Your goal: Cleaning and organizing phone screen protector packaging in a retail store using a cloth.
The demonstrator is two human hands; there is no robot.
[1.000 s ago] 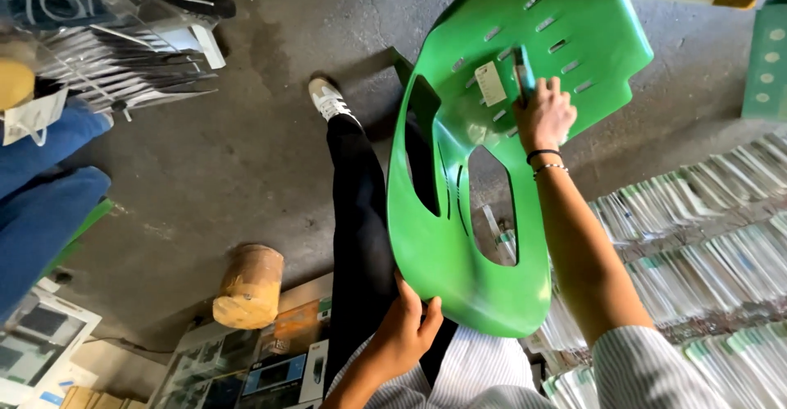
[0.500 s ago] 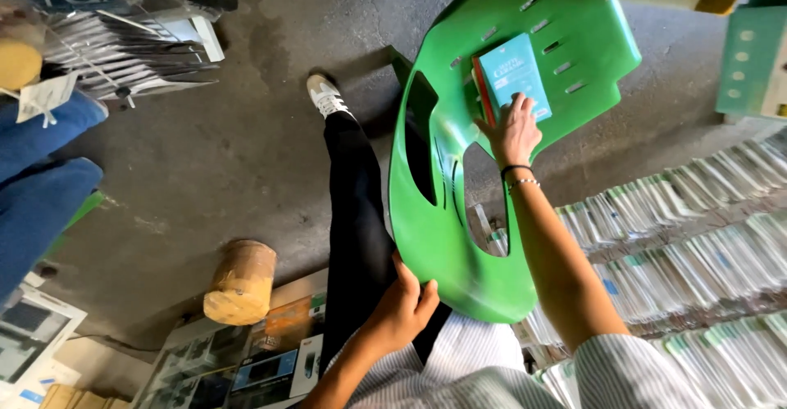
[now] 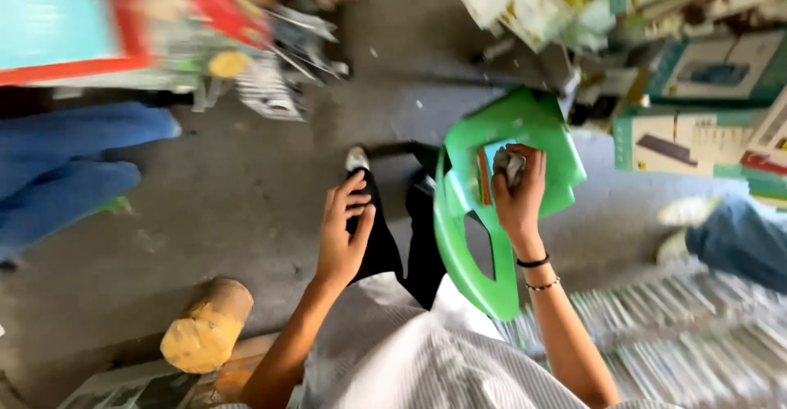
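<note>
A green plastic chair (image 3: 467, 237), the landmark here, stands tilted on the grey concrete floor (image 3: 246, 179) just right of the person's black-trousered leg (image 3: 385, 245). The right hand (image 3: 518, 189) lies on the chair's seat, its fingers curled around a small crumpled grey wad (image 3: 510, 165), which it presses against a teal booklet (image 3: 492, 159) resting on the seat; a red-edged item shows just left of that booklet. Two bracelets ring the right wrist. The left hand (image 3: 344, 233) is off the chair, hovering above the leg to the chair's left, fingers loosely spread and slightly bent, holding nothing. A white shoe (image 3: 357, 160) shows beyond that hand. Left of the chair and nearer the camera, a brown roll of tape (image 3: 205, 327) lies on the floor. Far left of the chair sits another person in blue jeans (image 3: 65, 171). Right of the chair, stacked printed boxes (image 3: 697, 130) rise, and a second person's jeans and pale shoe (image 3: 684, 212) appear.
</note>
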